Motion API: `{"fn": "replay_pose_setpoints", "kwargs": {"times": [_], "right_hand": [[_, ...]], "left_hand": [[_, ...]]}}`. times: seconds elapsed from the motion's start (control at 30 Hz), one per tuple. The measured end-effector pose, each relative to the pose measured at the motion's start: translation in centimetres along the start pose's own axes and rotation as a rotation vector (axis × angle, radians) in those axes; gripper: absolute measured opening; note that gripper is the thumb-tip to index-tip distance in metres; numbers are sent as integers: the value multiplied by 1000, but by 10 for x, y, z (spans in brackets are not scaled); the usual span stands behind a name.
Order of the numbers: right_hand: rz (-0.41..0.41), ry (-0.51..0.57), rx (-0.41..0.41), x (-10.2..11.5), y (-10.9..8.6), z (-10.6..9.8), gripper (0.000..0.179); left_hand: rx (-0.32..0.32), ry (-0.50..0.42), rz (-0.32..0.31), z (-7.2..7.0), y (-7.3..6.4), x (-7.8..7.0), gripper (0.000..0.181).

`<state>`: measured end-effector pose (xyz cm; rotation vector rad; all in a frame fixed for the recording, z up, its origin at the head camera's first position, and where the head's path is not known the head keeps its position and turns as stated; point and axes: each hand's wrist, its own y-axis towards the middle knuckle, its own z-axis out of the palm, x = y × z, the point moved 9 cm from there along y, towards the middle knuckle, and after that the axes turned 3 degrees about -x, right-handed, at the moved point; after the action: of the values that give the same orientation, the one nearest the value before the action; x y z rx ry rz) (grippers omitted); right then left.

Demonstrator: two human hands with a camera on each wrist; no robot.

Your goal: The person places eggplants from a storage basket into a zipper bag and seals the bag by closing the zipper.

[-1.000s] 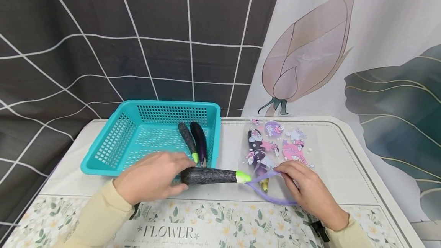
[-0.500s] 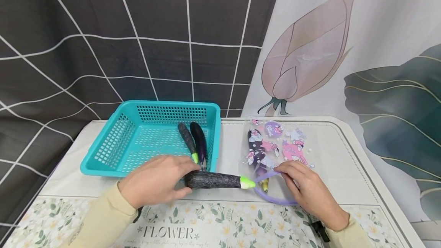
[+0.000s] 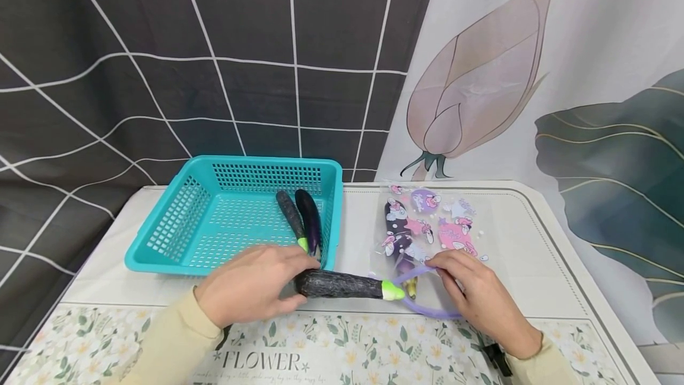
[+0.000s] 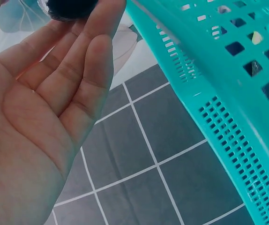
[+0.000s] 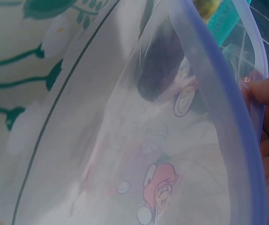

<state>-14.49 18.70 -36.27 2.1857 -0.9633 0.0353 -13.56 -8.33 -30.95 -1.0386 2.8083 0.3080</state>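
My left hand (image 3: 259, 284) pinches the blunt end of a long, rough black eggplant (image 3: 339, 284) between thumb and fingers. Its lime-green stem end points right, at the mouth of a clear zip bag (image 3: 483, 230) with a purple rim and pink cartoon prints. In the left wrist view, the eggplant's dark end (image 4: 71, 7) shows at the fingertips (image 4: 107, 11). My right hand (image 3: 478, 293) pinches the bag's purple rim (image 5: 240, 126), and the mouth gapes toward the left. Inside the bag lies a dark purple eggplant (image 5: 160, 65), its yellowish stem end near the mouth.
A turquoise perforated basket (image 3: 155, 263) stands at the left, just behind my left hand. In it lie a rough dark eggplant (image 3: 290, 215) with a green end and a glossy eggplant (image 3: 308, 215). A floral mat (image 3: 347, 352) covers the table's front.
My left hand has moved a little right and nearer to me with the eggplant, and its green end now overlaps the bag's mouth. The right hand and bag stay in place.
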Motion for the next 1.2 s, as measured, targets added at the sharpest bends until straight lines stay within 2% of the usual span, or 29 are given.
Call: {"fn": "replay_pose_setpoints", "kwargs": {"times": [0.3,0.57,0.93,1.2], "right_hand": [[3,0,4,-1,-1,0,44],[-2,0,4,1,0,0,42],[2,2,11,-1,0,1,43],[10,6,22,-1,0,1,23]], "left_hand": [[-19,-19,19,4,3,-6,37],[-41,3,35,6,4,-11,38],[-138,-10,87,5,7,-22,35],[-184,5,104,4,9,-30,34]]}}
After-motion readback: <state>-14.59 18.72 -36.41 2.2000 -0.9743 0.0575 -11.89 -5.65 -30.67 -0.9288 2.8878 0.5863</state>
